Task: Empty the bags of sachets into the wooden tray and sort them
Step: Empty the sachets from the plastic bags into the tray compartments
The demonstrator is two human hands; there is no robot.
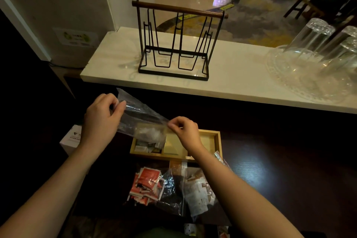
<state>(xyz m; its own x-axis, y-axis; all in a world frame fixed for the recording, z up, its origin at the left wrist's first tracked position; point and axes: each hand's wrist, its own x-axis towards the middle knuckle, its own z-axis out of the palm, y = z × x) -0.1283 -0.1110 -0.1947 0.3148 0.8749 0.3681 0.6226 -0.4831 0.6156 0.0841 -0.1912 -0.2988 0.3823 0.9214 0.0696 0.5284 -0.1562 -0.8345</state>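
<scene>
My left hand (pixel 102 116) grips the upper end of a clear plastic bag (pixel 143 120) and holds it tilted over the wooden tray (pixel 217 142). My right hand (pixel 184 128) pinches the bag's lower edge above the tray. Dark and white sachets (pixel 147 146) lie in the tray's left compartment, partly under the bag's mouth. Nearer me on the dark table lie a bag of red sachets (pixel 147 185) and a bag of white and brown sachets (pixel 199 189). My right forearm hides part of the tray's front.
A black wire rack (pixel 173 44) with a wooden handle stands on the white counter (pixel 231 75) behind. Upturned glasses (pixel 316 44) on a glass dish sit at the counter's right. A white box (pixel 70 139) lies left of the tray.
</scene>
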